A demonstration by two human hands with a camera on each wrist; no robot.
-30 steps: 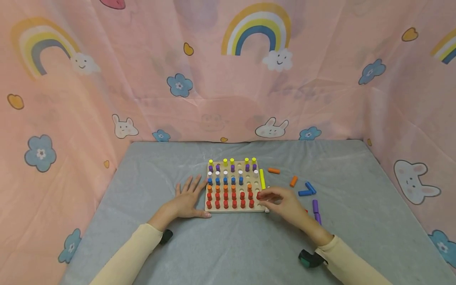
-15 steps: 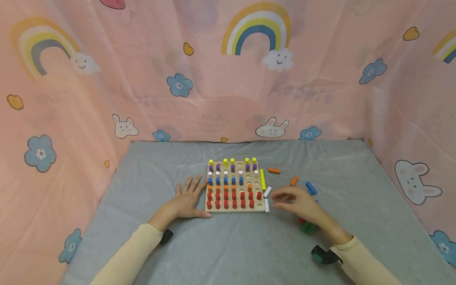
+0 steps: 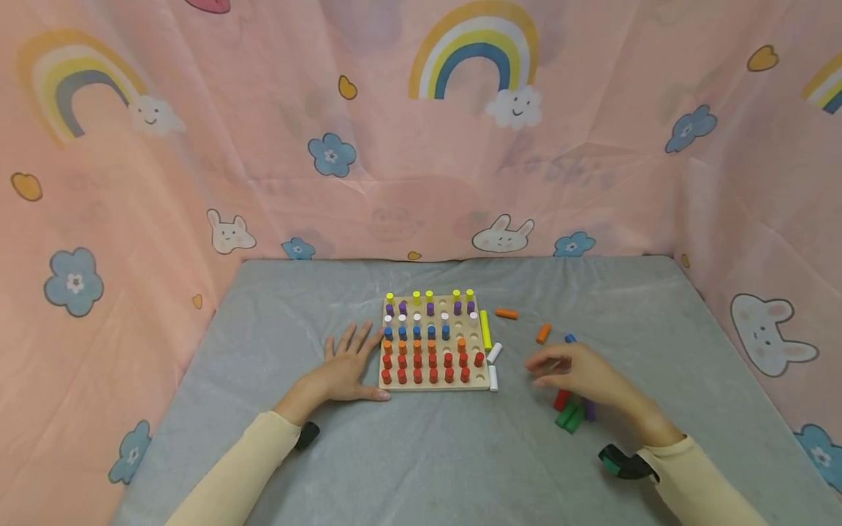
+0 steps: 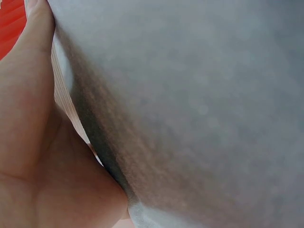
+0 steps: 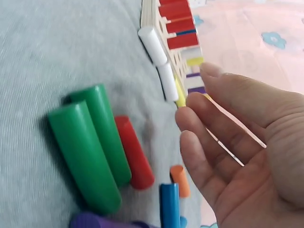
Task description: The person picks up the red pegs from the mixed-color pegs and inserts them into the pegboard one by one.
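Note:
A wooden pegboard (image 3: 434, 388) stands mid-table, with rows of red, orange, blue, white, purple and yellow pegs upright in it. Fingers spread, my left hand (image 3: 345, 369) rests flat on the cloth at the board's left edge. My right hand (image 3: 582, 372) hovers right of the board, fingers loosely bent and nothing between them. In the right wrist view, two green pegs (image 5: 80, 156), a red peg (image 5: 135, 154) and a blue peg (image 5: 169, 204) lie beside that hand. A purple peg (image 3: 590, 410) is partly hidden by the right forearm in the head view.
Along the board's right side lie two white pegs (image 3: 493, 378) and a yellow peg row (image 3: 485, 330). Orange pegs (image 3: 543, 334) lie farther back. Grey cloth (image 3: 421, 460) covers the table, and a pink printed curtain (image 3: 408, 161) encloses it behind and at the sides.
My right hand has let go of a red peg, now standing in the second row's right end, and moved right over the loose pegs. The left hand stays put.

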